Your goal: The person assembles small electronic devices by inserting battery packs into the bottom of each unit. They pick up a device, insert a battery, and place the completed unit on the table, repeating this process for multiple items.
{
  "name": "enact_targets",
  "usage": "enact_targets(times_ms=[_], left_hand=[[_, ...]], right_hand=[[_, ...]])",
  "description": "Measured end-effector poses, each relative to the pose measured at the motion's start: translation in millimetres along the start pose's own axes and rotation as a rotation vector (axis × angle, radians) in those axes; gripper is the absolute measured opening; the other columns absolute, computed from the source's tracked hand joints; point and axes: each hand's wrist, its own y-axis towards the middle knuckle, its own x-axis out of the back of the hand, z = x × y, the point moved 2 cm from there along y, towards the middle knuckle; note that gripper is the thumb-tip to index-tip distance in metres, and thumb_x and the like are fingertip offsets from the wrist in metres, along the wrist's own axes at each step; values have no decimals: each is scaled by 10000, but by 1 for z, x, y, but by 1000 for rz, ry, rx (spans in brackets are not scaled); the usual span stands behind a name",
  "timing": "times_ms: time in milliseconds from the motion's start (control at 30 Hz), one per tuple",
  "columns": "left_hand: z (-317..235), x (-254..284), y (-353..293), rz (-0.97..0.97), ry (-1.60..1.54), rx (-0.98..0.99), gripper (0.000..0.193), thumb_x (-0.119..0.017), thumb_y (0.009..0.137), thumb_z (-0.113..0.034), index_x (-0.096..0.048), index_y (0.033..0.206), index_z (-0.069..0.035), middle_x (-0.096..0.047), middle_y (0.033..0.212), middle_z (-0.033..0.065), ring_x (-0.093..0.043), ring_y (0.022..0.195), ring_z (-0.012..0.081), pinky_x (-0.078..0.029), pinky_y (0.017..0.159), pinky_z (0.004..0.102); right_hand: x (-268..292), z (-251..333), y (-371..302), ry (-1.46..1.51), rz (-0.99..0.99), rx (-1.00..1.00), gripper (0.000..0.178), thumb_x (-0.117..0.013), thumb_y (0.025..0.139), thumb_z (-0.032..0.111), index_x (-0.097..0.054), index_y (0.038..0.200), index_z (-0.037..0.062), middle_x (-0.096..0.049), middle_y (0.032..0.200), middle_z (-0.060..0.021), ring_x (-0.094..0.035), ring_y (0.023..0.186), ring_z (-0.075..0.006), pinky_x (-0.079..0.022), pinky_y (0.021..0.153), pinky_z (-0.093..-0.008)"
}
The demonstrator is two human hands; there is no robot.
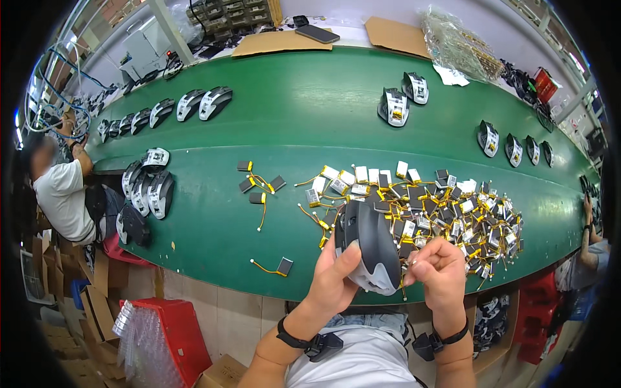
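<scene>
My left hand is closed round a black and light-grey computer mouse, tilted up over the bench's near edge. The thumb presses on its side. Right beside the mouse's grey end, my right hand is closed in a pinch. A small whitish bit shows at its fingertips, too small to name. Behind both hands spreads a large heap of small battery packs with yellow tape and thin wires with white plugs. A single battery pack lies to the left of my left hand, and a few more lie beyond it.
The green bench carries more mice: a cluster at left, a row at far left, a pair beyond the heap and several at right. Cardboard and a phone lie at the back. Co-workers sit at both sides.
</scene>
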Motion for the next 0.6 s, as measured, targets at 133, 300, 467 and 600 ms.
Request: enact_targets(times_ms=[133,300,467,600], left_hand=[[6,8,5,49,-6,40,719,-630,883,-515,-410,1295,32,-610,1098,192,-659,962,295,-551,855,416],[1,-6,5,84,42,114,798,-667,840,-553,-409,1300,46,-602,1164,233,-638,1069,337,-525,932,438],[9,-1,4,87,-49,155,848,-659,850,-548,-364,1360,61,-510,1318,258,-571,1189,354,-495,986,457],[11,6,-2,103,-46,136,817,-642,871,-525,-350,1381,43,-498,1330,260,-554,1215,363,-502,981,449]], right_hand=[[9,-20,3,98,-58,8,131,-719,842,36,-599,854,-15,-662,759,-88,-621,602,-117,-507,572,-226],[-5,-12,5,-69,-155,270,105,-698,871,52,-652,914,-32,-659,901,-94,-610,694,-122,-491,654,-237],[-11,-8,9,-432,-146,282,167,-574,939,56,-670,1018,-56,-650,970,-123,-613,867,-164,-482,802,-290],[-9,-18,4,-378,-129,262,175,-560,924,15,-680,1032,-53,-658,999,-139,-612,861,-164,-485,792,-280]])
